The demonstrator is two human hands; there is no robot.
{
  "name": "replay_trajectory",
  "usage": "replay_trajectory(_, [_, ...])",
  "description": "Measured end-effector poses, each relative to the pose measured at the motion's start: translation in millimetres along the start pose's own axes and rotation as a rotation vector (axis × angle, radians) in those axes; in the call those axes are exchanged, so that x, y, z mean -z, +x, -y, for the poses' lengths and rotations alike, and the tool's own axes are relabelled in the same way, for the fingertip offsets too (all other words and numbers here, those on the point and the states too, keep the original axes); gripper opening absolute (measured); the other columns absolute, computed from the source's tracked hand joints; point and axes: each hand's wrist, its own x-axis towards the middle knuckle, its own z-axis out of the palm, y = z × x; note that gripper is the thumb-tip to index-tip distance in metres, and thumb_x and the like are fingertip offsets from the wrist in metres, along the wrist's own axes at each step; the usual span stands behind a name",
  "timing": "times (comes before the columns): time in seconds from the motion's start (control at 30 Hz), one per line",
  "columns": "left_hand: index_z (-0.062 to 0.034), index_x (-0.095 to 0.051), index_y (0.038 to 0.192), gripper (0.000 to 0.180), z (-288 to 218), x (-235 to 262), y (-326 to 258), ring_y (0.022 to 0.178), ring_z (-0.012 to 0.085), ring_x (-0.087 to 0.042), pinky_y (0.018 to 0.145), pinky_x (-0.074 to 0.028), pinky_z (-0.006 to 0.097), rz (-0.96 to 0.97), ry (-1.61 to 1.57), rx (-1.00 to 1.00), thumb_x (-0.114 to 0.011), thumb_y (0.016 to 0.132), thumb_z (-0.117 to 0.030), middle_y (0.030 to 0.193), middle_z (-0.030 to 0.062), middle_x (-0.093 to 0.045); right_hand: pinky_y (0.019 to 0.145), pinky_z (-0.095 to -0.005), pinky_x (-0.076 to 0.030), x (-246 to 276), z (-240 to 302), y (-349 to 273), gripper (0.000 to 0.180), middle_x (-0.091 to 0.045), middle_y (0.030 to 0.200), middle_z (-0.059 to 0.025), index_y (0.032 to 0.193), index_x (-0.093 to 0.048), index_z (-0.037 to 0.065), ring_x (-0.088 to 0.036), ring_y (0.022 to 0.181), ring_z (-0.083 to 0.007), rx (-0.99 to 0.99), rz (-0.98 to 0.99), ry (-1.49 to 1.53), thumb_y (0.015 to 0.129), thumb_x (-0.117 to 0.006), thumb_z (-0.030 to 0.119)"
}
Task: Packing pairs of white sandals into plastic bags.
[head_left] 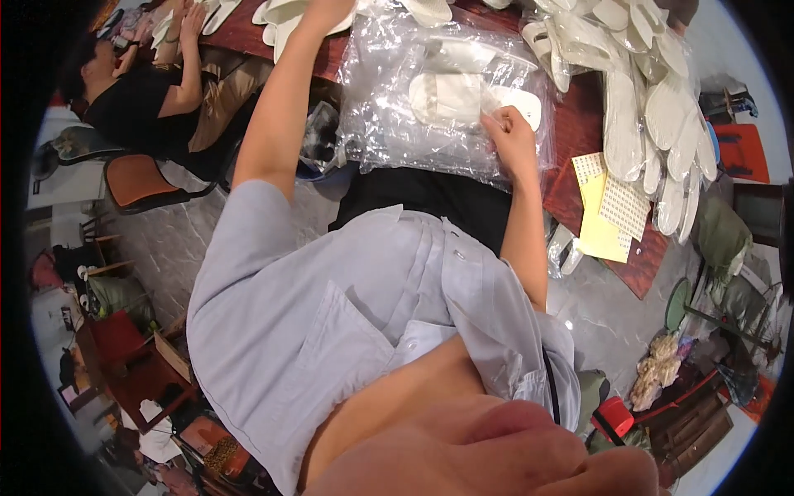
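A pair of white slippers lies on a stack of see-through plastic bags, with at least one slipper partly under film. My right hand is closed at the right-hand slipper, thumb and fingers pinching the edge of a plastic bag there. My left arm stretches to the far edge of the view. There my left hand is beside more white slippers, its fingers cut off by the frame.
Bagged white slippers are heaped at the right of the red-brown table. Yellow sticker sheets lie at its near right corner. Another person sits at the far left, near an orange-brown chair. A bin stands under the table.
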Motion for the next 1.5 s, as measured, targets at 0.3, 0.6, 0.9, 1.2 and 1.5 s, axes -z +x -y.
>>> replay_trajectory(0.3, [-0.0103, -0.055, 0.138, 0.057, -35, -14, -67, 0.115, 0.0365, -0.061, 0.097, -0.046, 0.040, 0.316, 0.033, 0.330, -0.055, 0.097, -0.049, 0.125, 0.0234, -0.063, 0.087, -0.0287, -0.048, 28, 4, -6, 0.034, -0.063, 0.106, -0.0073, 0.123, -0.057, 0.000, -0.060, 0.102, -0.0174, 0.276, -0.289, 0.235, 0.092, -0.067, 0.008])
replay_trajectory(0.6, [-0.0100, -0.064, 0.126, 0.041, -11, -63, -70, 0.093, 0.0388, -0.063, 0.086, -0.050, 0.044, 0.128, 0.263, 0.311, -0.060, 0.095, -0.037, 0.099, 0.0219, -0.064, 0.072, -0.0268, -0.046, 64, 11, 8, 0.031, -0.068, 0.090, -0.0103, 0.112, -0.068, 0.000, -0.059, 0.078, -0.0125, -0.044, 0.122, 0.153, 0.100, -0.057, 0.026])
replay_trajectory(0.9, [-0.0093, -0.071, 0.108, 0.023, -6, -69, -67, 0.088, 0.0375, -0.063, 0.077, -0.051, 0.044, -0.199, 0.030, 0.119, -0.070, 0.085, -0.010, 0.096, 0.0191, -0.065, 0.097, -0.0513, -0.049, 72, 51, 27, 0.049, -0.050, 0.138, -0.0300, 0.113, -0.070, -0.001, -0.054, 0.124, -0.0425, -0.016, 0.766, 0.786, 0.096, -0.057, 0.043])
replay_trajectory(1.2, [-0.0060, -0.069, 0.107, 0.021, -6, -79, -74, 0.091, 0.0339, -0.066, 0.078, -0.053, 0.039, -0.188, -0.073, 0.249, -0.069, 0.086, -0.008, 0.104, 0.0155, -0.065, 0.113, -0.0518, -0.030, 31, 28, 91, 0.037, -0.039, 0.146, -0.0184, 0.115, -0.071, 0.014, -0.026, 0.138, -0.0457, 0.858, 0.637, -0.653, 0.078, -0.076, 0.019])
replay_trajectory(1.5, [-0.0049, -0.069, 0.099, 0.017, -10, -96, -83, 0.092, 0.0341, -0.063, 0.079, -0.050, 0.038, -0.175, -0.076, 0.184, -0.070, 0.082, -0.002, 0.100, 0.0145, -0.063, 0.109, -0.0516, -0.032, -15, 17, 95, 0.031, -0.061, 0.123, -0.0146, 0.107, -0.071, 0.008, -0.045, 0.123, -0.0389, 0.793, 0.533, -0.561, 0.077, -0.076, 0.011])
